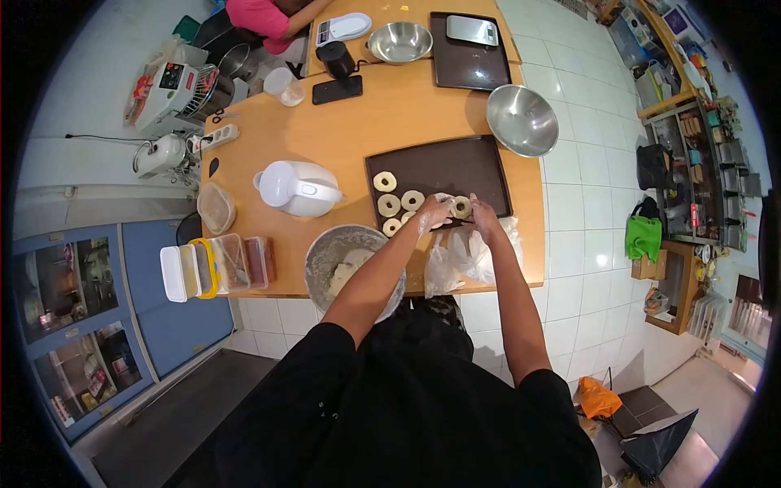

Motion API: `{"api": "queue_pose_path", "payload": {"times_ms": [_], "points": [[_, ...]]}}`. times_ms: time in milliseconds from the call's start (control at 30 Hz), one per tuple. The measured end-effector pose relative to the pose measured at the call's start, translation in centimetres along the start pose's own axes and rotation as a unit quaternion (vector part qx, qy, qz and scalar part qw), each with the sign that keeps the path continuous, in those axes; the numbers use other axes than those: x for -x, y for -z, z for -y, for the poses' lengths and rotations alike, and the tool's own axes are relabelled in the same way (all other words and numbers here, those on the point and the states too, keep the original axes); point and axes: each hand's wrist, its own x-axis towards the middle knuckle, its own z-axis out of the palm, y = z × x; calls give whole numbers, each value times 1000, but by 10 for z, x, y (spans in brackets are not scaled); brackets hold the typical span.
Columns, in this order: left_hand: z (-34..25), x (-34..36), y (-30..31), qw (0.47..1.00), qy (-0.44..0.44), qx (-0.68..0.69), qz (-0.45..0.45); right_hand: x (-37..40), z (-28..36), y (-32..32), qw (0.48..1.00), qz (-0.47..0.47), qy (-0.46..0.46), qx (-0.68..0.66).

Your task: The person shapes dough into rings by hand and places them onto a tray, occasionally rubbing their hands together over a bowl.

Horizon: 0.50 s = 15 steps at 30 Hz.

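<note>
A raw doughnut (pixel 462 208) is held between my two hands over the near right part of the dark baking tray (pixel 455 163). My left hand (pixel 435 213), whitish with flour or a thin film, has its fingers closed at the ring's left side. At the right side, my right hand (pixel 484 216) grips it with bent fingers. More dough rings (pixel 388 204) lie in the tray's left part, several of them, some partly behind my left hand. Below my left forearm stands a metal bowl (pixel 323 254) with dough (pixel 348 268) in it. Crumpled clear plastic bags (pixel 464 259) lie below my hands.
A white pitcher (pixel 298 188) and lidded containers (pixel 213 267) stand on the left. Steel bowls (pixel 523 120), a second tray (pixel 464 69) with a scale (pixel 472 31), and a phone (pixel 338 89) are farther back. Another person's pink sleeve (pixel 259 24) shows at the far end.
</note>
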Motion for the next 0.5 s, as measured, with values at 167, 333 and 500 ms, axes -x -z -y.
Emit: {"api": "queue_pose_path", "payload": {"times_ms": [167,333,500], "points": [[13,-17,-19,996,52,-35,-62,10,12,11,997,-20,-60,38],[50,-44,-14,961,-1,-247,-128,7,12,12,989,-45,-52,129],[-2,2,-24,912,-25,-383,-147,-37,-19,27,960,-94,21,264]]}}
